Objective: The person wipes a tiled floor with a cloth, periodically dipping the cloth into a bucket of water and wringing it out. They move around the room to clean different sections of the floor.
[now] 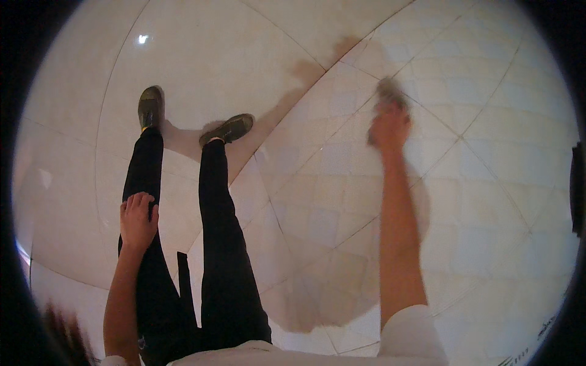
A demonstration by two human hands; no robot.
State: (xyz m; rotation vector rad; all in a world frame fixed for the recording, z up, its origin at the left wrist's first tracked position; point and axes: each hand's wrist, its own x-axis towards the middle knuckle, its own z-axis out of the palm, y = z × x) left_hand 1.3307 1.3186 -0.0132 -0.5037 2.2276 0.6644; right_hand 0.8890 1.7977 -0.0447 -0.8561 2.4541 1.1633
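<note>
My right hand (390, 128) is stretched out against the pale checked tile surface (480, 192). Its fingers are closed around a small greyish thing (389, 89), which shows beyond the knuckles. Motion blur hides what kind of thing it is; it may be a cloth or a brush. A darker bit also shows beside the wrist. On my left leg, in black trousers (143, 169), lies my left hand (138, 219), back upwards with the fingers loosely spread and nothing seen in it.
A dark seam divides the checked tiles from the glossy beige floor (219, 50). My dark shoes (150, 107) stand on that floor, the right one near the seam. A black strap (184, 274) hangs between my legs. A dark object (577, 190) is cut off at the right rim.
</note>
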